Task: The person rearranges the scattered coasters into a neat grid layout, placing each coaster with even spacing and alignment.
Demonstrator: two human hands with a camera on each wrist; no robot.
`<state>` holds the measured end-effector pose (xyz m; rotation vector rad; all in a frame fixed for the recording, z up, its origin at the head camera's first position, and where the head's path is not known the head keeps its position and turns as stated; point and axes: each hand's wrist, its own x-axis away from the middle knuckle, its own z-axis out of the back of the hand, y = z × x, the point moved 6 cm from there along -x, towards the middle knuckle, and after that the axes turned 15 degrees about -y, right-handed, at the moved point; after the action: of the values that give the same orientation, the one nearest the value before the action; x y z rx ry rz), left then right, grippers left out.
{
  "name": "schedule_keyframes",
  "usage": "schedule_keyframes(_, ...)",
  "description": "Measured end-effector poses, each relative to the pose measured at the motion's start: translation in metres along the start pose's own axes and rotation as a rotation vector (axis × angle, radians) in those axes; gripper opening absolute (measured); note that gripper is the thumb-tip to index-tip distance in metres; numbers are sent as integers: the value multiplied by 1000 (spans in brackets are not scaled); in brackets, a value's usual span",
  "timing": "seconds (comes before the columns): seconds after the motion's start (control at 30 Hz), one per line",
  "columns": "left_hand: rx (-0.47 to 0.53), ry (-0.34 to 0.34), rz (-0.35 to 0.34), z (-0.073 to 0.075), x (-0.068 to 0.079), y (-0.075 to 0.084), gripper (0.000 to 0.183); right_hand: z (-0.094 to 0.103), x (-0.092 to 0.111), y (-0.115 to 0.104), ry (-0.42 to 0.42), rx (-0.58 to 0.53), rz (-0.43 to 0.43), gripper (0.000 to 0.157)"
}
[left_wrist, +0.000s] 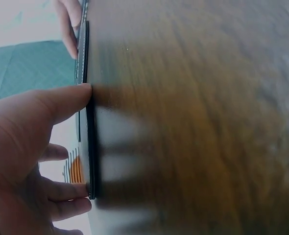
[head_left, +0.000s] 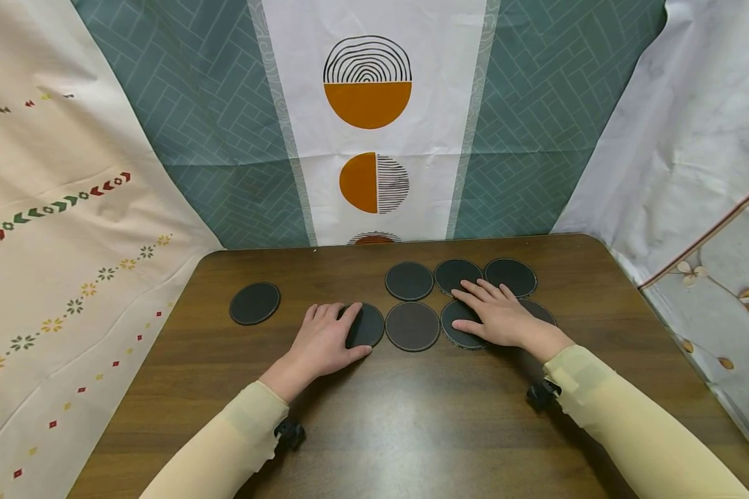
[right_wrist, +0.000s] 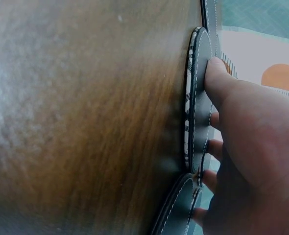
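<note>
Flat round black coasters with stitched rims lie on the wooden table. My left hand (head_left: 327, 339) holds one coaster (head_left: 368, 327) by its edges, thumb at the near side and fingertips at the far left. In the left wrist view that coaster (left_wrist: 91, 147) lies flat at the tabletop between thumb and fingers. Just right of it is another coaster (head_left: 413, 326). My right hand (head_left: 496, 315) rests spread over the right part of the group. Its thumb touches a front-row coaster (head_left: 452, 331), and its fingers reach toward the back-row middle coaster (head_left: 455, 274).
A lone coaster (head_left: 254, 303) lies at the far left of the table (head_left: 406, 416). Other coasters sit at the back row's left (head_left: 408, 281) and right end (head_left: 512, 277); one more coaster (head_left: 539, 312) is partly hidden behind my right hand. Patterned cloths (head_left: 374, 138) hang around the table.
</note>
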<state>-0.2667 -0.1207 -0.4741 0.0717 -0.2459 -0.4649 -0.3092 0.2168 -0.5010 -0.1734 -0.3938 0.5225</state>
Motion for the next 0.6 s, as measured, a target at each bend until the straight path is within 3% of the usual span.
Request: schedule_keyframes(0.6, -2, -38, 11, -2, 0, -2, 92, -4, -3, 4, -1, -20, 2, 82)
